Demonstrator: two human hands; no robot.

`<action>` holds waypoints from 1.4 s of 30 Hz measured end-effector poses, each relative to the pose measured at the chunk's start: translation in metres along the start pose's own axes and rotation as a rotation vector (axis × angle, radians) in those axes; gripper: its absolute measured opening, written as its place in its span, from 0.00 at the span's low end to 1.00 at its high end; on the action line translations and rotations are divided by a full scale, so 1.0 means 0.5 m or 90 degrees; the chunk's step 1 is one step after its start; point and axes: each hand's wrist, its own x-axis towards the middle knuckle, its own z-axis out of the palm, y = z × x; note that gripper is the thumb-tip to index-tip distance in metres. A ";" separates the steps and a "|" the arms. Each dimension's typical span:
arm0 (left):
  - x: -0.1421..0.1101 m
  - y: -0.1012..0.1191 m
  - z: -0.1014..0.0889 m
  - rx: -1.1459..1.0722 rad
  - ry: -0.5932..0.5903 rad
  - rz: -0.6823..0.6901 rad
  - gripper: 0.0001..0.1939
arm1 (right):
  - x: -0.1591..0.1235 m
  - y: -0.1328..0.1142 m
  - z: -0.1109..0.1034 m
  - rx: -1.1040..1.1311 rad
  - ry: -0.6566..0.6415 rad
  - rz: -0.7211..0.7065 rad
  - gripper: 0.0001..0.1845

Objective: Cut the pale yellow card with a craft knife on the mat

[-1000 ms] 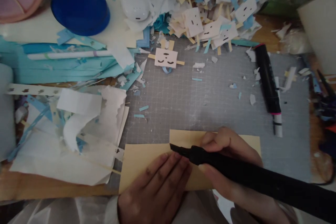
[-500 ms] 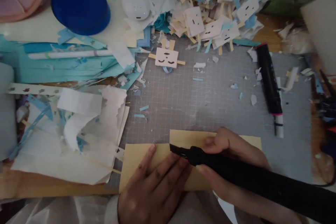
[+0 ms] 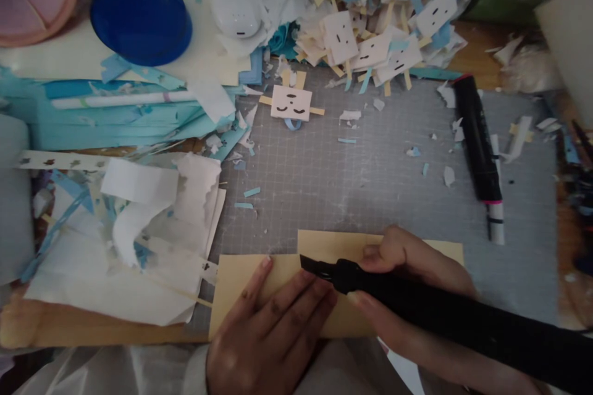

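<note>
A strip of yellow paper (image 3: 417,247) lies along the near edge of the grey cutting mat (image 3: 380,191), its top edge stepped near the middle. My left hand (image 3: 273,327) rests flat on the paper with fingers stretched out, pressing it down. My right hand (image 3: 407,271) grips a long black utility knife (image 3: 445,302) with thumb and fingers around its front part. The blade end points left and sits by the step in the paper, just beyond my left fingertips. Whether the blade touches the paper I cannot tell.
A small paper figure with a drawn face (image 3: 291,102) lies on the mat, near a heap of similar figures (image 3: 370,43). A black marker (image 3: 477,142) lies at right. Left are paper scraps (image 3: 139,179), blue strips (image 3: 130,117) and a blue oval lid (image 3: 141,18).
The view has shifted very slightly. My hands, the knife and the yellow paper keep the same positions relative to each other.
</note>
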 end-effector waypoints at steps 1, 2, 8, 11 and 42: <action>0.000 0.000 0.000 0.001 -0.003 0.001 0.13 | 0.000 0.000 -0.002 -0.012 0.001 -0.003 0.11; 0.001 -0.001 -0.001 0.004 -0.006 0.004 0.14 | -0.001 0.000 -0.004 -0.027 0.006 -0.008 0.10; -0.001 -0.004 -0.005 0.021 -0.041 0.029 0.15 | -0.007 0.006 -0.014 -0.099 0.020 -0.020 0.10; -0.005 -0.003 -0.003 0.026 -0.043 0.022 0.15 | -0.008 0.009 -0.018 -0.129 0.024 -0.026 0.10; 0.000 -0.001 -0.006 -0.007 -0.028 0.005 0.16 | -0.038 0.038 -0.057 -0.039 0.088 0.046 0.08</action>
